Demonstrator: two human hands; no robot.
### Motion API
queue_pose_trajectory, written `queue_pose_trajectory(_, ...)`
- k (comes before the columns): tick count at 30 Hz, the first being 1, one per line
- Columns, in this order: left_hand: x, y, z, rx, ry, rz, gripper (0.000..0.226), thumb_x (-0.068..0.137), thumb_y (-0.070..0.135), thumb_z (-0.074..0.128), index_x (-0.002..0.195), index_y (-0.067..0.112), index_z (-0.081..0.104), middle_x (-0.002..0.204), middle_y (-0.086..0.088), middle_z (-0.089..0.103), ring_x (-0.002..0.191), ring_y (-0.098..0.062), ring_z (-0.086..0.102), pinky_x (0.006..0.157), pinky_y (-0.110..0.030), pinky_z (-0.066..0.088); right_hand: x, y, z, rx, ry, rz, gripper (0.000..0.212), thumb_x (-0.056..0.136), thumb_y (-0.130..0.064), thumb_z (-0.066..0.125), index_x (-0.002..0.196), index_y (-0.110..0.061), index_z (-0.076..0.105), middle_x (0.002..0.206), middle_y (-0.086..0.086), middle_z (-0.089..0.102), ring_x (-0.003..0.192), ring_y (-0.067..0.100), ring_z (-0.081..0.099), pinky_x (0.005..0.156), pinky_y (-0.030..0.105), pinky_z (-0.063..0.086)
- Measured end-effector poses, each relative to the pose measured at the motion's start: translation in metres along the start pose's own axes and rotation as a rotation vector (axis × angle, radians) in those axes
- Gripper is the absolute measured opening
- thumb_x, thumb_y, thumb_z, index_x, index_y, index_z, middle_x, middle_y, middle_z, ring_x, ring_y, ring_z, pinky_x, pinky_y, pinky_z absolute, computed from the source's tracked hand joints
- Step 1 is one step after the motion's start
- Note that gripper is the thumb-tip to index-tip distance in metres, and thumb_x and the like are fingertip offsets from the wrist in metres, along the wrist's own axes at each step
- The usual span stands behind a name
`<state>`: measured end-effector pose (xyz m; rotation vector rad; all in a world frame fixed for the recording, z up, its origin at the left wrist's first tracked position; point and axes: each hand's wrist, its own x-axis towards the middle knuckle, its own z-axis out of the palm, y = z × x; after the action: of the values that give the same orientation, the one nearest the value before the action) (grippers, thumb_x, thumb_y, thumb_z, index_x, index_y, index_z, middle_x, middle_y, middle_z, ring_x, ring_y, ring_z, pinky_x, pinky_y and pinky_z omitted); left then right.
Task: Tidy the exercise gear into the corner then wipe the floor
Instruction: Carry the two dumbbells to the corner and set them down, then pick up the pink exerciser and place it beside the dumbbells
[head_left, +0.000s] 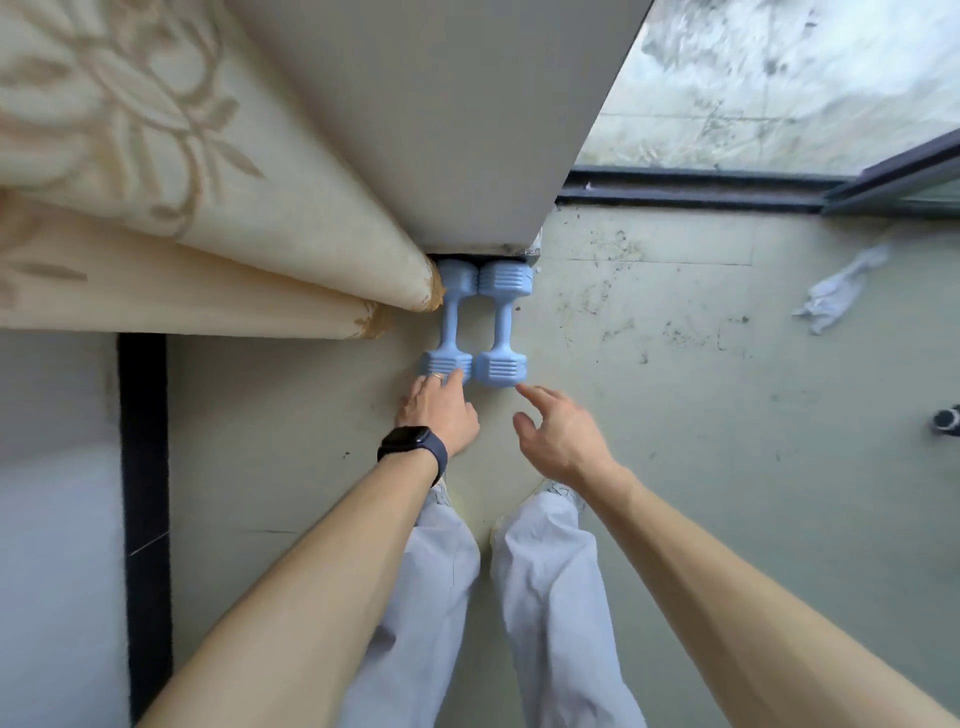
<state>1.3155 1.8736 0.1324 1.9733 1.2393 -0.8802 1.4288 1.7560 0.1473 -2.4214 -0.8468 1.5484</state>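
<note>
Two light blue dumbbells lie side by side on the floor, their far ends against the base of a wall. My left hand (439, 410), with a dark watch on its wrist, touches the near end of the left dumbbell (448, 322) with straight fingers. My right hand (558, 428) hovers just below the near end of the right dumbbell (501, 325), its index finger pointing at that end, almost touching it. Neither hand grips anything. A crumpled white cloth (839, 291) lies on the floor at the far right.
Cream patterned curtains (182, 208) hang at the left, their hems next to the left dumbbell. A dark window track (691, 189) runs along the floor edge behind. A small dark object (945, 418) sits at the right edge. The pale green floor (675, 415) shows dirty marks.
</note>
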Motion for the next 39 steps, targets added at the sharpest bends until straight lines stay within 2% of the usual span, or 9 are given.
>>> queue_pose_trajectory(5,-0.127,0.012,-0.084,0.032,-0.006,0.032,0.050,0.095,0.021,0.045,0.144,0.023,0.044,0.141,-0.008,0.049,0.132,-0.030,0.043,0.105,-0.039,0.038,-0.138,-0.061,-0.064,-0.115,-0.013,-0.036,0.049,0.100,-0.027,0.046,0.149,-0.025,0.045,0.149,0.002,0.050,0.133,0.031,0.048,0.108,0.036,0.040)
queue_pose_trajectory(9,-0.224,0.015,-0.160,0.073,0.072,0.070,0.048,0.093,0.020,0.044,0.141,0.023,0.049,0.139,-0.008,0.052,0.129,-0.029,0.046,0.105,-0.039,0.037,-0.236,-0.119,-0.117,-0.191,0.084,-0.110,0.047,0.100,-0.031,0.046,0.147,-0.027,0.046,0.151,-0.004,0.048,0.134,0.028,0.045,0.108,0.038,0.041)
queue_pose_trajectory(14,-0.330,0.010,-0.230,-0.009,0.213,0.142,0.043,0.093,0.026,0.049,0.135,0.022,0.054,0.133,-0.006,0.057,0.128,-0.029,0.048,0.105,-0.039,0.038,-0.341,-0.177,-0.165,-0.257,0.234,-0.224,0.046,0.102,-0.037,0.046,0.147,-0.029,0.047,0.150,-0.009,0.050,0.138,0.019,0.038,0.111,0.033,0.036)
queue_pose_trajectory(18,-0.391,-0.001,-0.281,-0.131,0.417,0.256,0.045,0.082,0.029,0.043,0.117,0.016,0.067,0.113,-0.008,0.067,0.110,-0.035,0.057,0.096,-0.039,0.043,-0.396,-0.220,-0.193,-0.283,0.427,-0.370,0.042,0.100,-0.038,0.053,0.141,-0.030,0.055,0.136,-0.007,0.063,0.135,0.019,0.044,0.106,0.035,0.040)
queue_pose_trajectory(21,-0.429,-0.017,-0.321,-0.144,0.628,0.293,0.043,0.084,0.029,0.050,0.121,0.017,0.069,0.118,-0.008,0.069,0.109,-0.032,0.060,0.097,-0.038,0.043,-0.420,-0.250,-0.209,-0.329,0.570,-0.526,0.038,0.097,-0.038,0.058,0.134,-0.030,0.062,0.122,-0.004,0.071,0.128,0.022,0.052,0.101,0.038,0.044)
queue_pose_trajectory(24,-0.464,-0.037,-0.346,-0.128,0.842,0.295,0.037,0.088,0.028,0.060,0.123,0.019,0.069,0.121,-0.004,0.069,0.111,-0.029,0.061,0.100,-0.040,0.046,-0.438,-0.280,-0.225,-0.365,0.630,-0.696,0.037,0.098,-0.045,0.053,0.131,-0.033,0.064,0.123,-0.009,0.070,0.129,0.022,0.052,0.101,0.042,0.047)
queue_pose_trajectory(31,-0.550,-0.065,-0.363,-0.148,1.144,0.061,0.042,0.087,0.034,0.052,0.123,0.021,0.069,0.121,-0.001,0.069,0.115,-0.024,0.061,0.098,-0.042,0.047,-0.470,-0.357,-0.259,-0.450,0.615,-1.140,0.041,0.098,-0.048,0.045,0.131,-0.034,0.064,0.133,-0.012,0.064,0.134,0.022,0.050,0.105,0.044,0.046)
queue_pose_trajectory(36,-0.628,-0.074,-0.324,-0.247,1.291,-0.256,0.045,0.090,0.037,0.051,0.130,0.022,0.064,0.129,-0.002,0.066,0.123,-0.023,0.058,0.104,-0.041,0.045,-0.497,-0.399,-0.254,-0.494,0.436,-1.463,0.041,0.097,-0.045,0.048,0.132,-0.032,0.064,0.135,-0.008,0.064,0.135,0.023,0.049,0.106,0.046,0.046)
queue_pose_trajectory(39,-0.679,-0.076,-0.271,-0.332,1.322,-0.504,0.047,0.091,0.040,0.046,0.133,0.026,0.062,0.134,-0.002,0.063,0.128,-0.022,0.054,0.109,-0.041,0.040,-0.519,-0.413,-0.225,-0.543,0.297,-1.623,0.043,0.097,-0.047,0.046,0.132,-0.032,0.064,0.136,-0.008,0.063,0.135,0.022,0.049,0.105,0.047,0.047)
